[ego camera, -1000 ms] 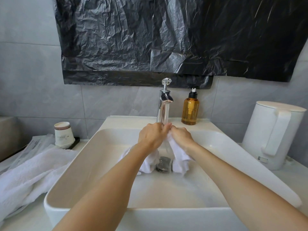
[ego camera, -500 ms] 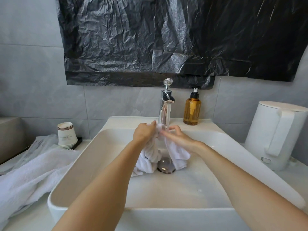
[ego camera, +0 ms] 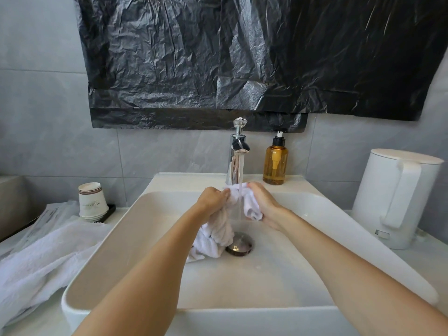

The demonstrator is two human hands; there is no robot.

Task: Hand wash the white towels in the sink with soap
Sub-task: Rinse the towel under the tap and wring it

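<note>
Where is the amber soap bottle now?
Head view, right of centre: the amber soap bottle stands on the sink ledge, just right of the faucet and left of the white kettle.

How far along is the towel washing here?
Done: the tap runs and one white towel is wet in the sink. In hand: the left hand and right hand grip that towel under the stream. Left: a second towel lies on the counter beside the sink, apparently unwashed. No lather shows, so I cannot tell whether soap from the amber bottle has gone on.
</note>
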